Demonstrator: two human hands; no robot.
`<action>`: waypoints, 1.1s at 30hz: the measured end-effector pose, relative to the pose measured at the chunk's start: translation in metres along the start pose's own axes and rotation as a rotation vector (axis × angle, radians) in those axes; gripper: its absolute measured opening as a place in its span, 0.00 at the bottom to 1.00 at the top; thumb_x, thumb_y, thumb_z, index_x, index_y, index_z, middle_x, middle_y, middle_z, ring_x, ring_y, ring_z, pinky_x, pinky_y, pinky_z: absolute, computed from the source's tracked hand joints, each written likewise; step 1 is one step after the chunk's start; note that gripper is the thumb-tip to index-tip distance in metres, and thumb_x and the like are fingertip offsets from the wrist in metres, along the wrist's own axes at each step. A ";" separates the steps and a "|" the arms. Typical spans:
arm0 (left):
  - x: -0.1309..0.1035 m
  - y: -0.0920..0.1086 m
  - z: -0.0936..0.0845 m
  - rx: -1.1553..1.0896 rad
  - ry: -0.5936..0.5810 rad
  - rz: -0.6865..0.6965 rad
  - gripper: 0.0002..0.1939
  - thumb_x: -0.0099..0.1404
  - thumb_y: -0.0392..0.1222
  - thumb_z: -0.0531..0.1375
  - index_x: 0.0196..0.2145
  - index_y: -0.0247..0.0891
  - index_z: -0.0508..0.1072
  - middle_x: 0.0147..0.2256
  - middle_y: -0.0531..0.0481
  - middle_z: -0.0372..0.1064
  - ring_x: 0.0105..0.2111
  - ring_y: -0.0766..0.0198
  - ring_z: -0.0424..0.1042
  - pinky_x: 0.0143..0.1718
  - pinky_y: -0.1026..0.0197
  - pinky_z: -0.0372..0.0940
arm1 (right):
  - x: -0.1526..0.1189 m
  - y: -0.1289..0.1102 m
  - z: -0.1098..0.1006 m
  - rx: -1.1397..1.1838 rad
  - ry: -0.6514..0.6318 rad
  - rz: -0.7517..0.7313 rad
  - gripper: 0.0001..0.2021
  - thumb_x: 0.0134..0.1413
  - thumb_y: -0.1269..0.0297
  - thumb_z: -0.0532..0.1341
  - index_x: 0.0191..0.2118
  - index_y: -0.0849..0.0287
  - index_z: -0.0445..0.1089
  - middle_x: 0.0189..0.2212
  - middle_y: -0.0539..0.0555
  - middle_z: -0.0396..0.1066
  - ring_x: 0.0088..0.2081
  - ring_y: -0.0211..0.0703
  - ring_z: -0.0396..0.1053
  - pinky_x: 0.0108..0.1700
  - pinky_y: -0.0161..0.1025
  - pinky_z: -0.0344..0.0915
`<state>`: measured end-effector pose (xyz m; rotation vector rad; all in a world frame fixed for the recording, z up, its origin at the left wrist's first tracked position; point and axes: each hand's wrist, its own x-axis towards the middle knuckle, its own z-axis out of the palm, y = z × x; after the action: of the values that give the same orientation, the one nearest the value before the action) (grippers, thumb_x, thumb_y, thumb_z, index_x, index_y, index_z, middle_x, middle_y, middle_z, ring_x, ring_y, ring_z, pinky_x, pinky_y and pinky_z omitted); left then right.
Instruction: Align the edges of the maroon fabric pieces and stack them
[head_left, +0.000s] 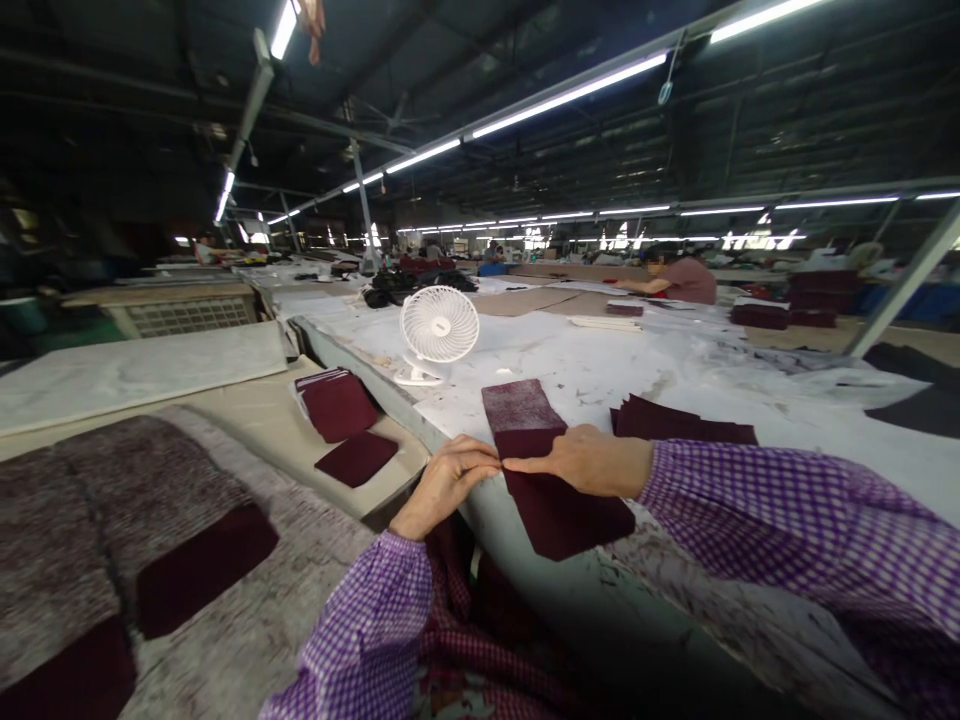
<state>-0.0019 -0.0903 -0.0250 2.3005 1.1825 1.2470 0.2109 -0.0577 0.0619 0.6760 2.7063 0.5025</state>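
A maroon fabric piece lies over the white table's near edge, its lower part hanging down. Beyond it, a maroon piece with a speckled whitish face rests flat on the table. My left hand is at the left edge of the fabric, thumb and fingers pinched together; what lies between the fingertips is too small to make out. My right hand rests on the maroon fabric, its index finger pointing left and touching near the left fingertips, the other fingers curled under.
A white fan stands on the table. Maroon pieces lie at right, with others on the left board. Speckled fabric covers the lower left. A person leans over the table farther back.
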 end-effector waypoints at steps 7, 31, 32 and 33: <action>-0.003 0.008 -0.002 0.003 0.068 -0.048 0.08 0.63 0.43 0.57 0.35 0.38 0.74 0.37 0.47 0.72 0.41 0.60 0.68 0.48 0.55 0.61 | -0.003 0.020 0.017 0.225 0.082 0.183 0.23 0.58 0.56 0.55 0.59 0.53 0.59 0.37 0.59 0.71 0.34 0.46 0.69 0.33 0.38 0.59; 0.019 0.038 0.014 0.172 -0.239 0.104 0.17 0.57 0.54 0.61 0.40 0.42 0.75 0.44 0.48 0.70 0.44 0.58 0.67 0.48 0.55 0.61 | -0.106 0.109 0.052 0.608 0.330 0.512 0.20 0.53 0.51 0.55 0.46 0.59 0.70 0.42 0.59 0.71 0.43 0.51 0.68 0.46 0.44 0.62; 0.020 0.035 0.012 0.119 -0.251 0.091 0.13 0.59 0.51 0.60 0.38 0.42 0.76 0.43 0.48 0.71 0.44 0.59 0.68 0.48 0.57 0.62 | -0.099 0.097 0.046 0.678 0.312 0.403 0.19 0.56 0.51 0.53 0.45 0.59 0.70 0.41 0.57 0.72 0.42 0.48 0.69 0.45 0.42 0.63; 0.021 0.032 0.011 0.064 -0.250 0.070 0.11 0.61 0.49 0.59 0.36 0.42 0.77 0.43 0.49 0.72 0.44 0.61 0.69 0.48 0.58 0.62 | -0.091 0.085 0.039 0.714 0.275 0.290 0.19 0.57 0.51 0.53 0.45 0.58 0.71 0.40 0.56 0.72 0.41 0.46 0.69 0.44 0.40 0.63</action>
<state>0.0299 -0.0932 -0.0016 2.4757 1.0776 0.9203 0.3353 -0.0233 0.0802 1.2658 3.0531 -0.3805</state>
